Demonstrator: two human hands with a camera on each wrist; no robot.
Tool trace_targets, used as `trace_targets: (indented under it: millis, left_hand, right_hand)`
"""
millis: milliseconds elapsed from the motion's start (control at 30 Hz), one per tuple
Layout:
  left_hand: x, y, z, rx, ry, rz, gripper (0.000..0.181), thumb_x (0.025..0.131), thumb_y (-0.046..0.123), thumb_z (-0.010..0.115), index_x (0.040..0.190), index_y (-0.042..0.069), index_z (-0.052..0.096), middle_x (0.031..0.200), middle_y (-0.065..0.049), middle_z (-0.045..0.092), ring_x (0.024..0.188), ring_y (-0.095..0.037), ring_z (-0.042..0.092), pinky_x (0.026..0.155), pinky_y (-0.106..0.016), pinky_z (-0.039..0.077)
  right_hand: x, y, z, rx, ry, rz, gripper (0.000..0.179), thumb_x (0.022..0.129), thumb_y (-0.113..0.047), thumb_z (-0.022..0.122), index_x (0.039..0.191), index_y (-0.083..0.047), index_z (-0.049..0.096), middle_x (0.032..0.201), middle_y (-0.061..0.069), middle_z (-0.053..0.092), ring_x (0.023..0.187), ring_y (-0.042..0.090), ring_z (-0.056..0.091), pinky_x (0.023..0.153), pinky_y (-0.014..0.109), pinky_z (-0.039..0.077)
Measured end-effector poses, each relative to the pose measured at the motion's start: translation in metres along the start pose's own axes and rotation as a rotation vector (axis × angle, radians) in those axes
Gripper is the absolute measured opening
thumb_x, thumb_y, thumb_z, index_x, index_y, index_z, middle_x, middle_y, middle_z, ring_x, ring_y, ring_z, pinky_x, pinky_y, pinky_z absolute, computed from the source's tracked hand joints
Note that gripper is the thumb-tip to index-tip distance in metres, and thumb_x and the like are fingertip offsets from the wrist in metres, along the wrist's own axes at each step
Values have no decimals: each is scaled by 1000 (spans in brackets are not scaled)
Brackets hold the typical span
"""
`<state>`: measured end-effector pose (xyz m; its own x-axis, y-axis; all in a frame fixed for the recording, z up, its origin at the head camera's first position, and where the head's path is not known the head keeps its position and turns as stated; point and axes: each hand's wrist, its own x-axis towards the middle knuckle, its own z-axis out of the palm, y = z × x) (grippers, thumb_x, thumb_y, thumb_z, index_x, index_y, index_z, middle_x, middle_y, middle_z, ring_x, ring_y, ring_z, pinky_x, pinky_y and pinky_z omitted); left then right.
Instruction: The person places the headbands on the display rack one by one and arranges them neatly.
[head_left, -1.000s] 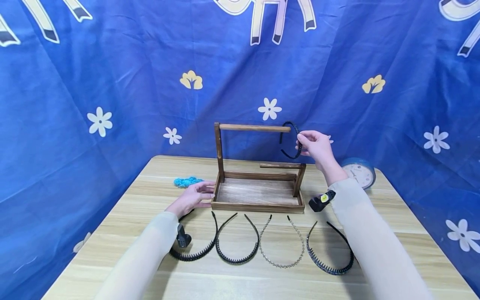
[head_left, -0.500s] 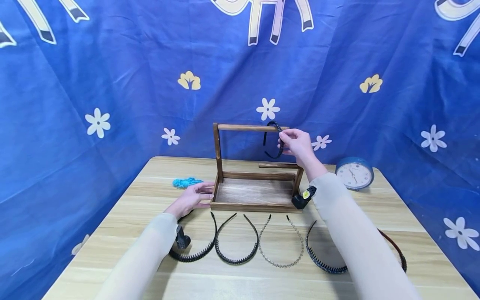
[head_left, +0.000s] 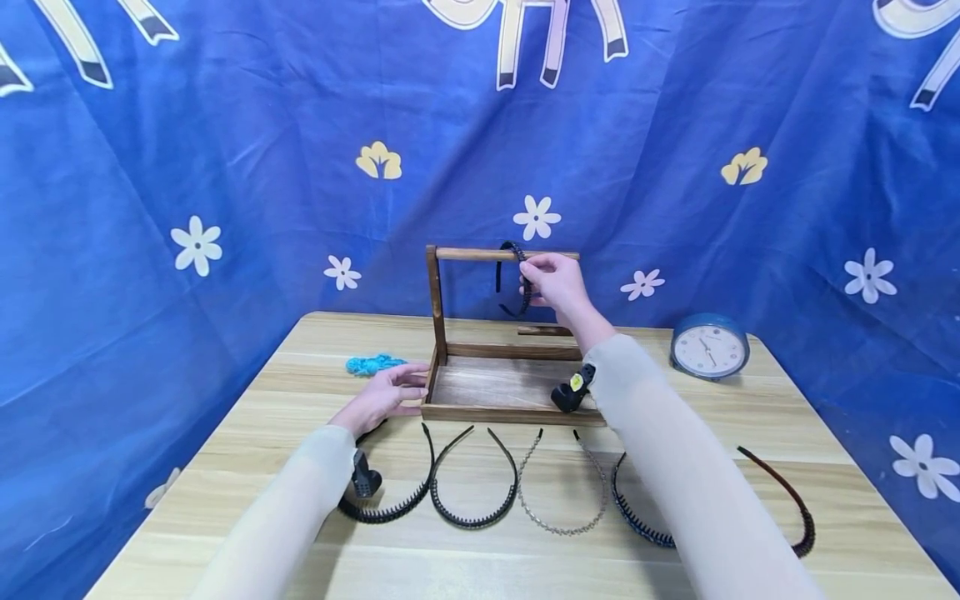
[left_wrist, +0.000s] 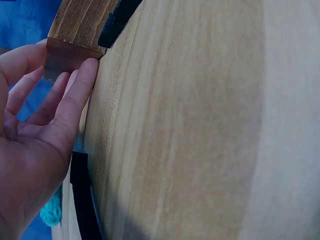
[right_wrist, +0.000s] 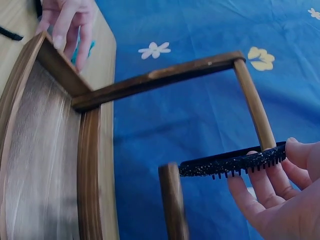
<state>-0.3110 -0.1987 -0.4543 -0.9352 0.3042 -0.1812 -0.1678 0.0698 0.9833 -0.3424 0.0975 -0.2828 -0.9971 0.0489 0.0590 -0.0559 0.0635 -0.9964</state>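
My right hand pinches a black toothed headband between thumb and fingers. That headband stands on edge around the upper bar of a brown wooden rack, whose tray base rests on the table. In the right wrist view, glittery specks show on the band. My left hand touches the left end of the tray with its fingers extended, as the left wrist view also shows. In front lie a wide black headband, a thinner black one, a silvery beaded one and a dark toothed one partly under my right forearm.
A brown headband lies at the right. A blue-rimmed clock stands at the back right. Bright blue yarn-like stuff lies left of the rack. The rack's lower short bar is partly hidden by my right arm. A blue curtain hangs behind.
My right hand has moved left with the headband, from the free end of the upper bar to about its middle. The left hand has stayed at the tray.
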Motion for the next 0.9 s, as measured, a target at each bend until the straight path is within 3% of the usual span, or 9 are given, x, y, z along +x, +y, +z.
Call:
trace_targets:
  millis: [500,900]
  left_hand:
    - [3,-2,-2,3,-12,-3,55,89,0,58,140,6,38,136,-23,37,117,-37,46,85,-45,51]
    - [0,1,-1,-2,-14,-8,54,90,-2,56,140,6,38,136,-23,38,117,-36,46,86,-46,51]
  right_hand:
    - [5,-8,47,17,-63,2,20,91,-20,61,104,-5,63,96,9,63,85,28,64,74,42,55]
    - [2,-10,82,-18,-52,-3,19,90,-21,63,100,-5,62,99,6,59,78,20,57,69,38,56]
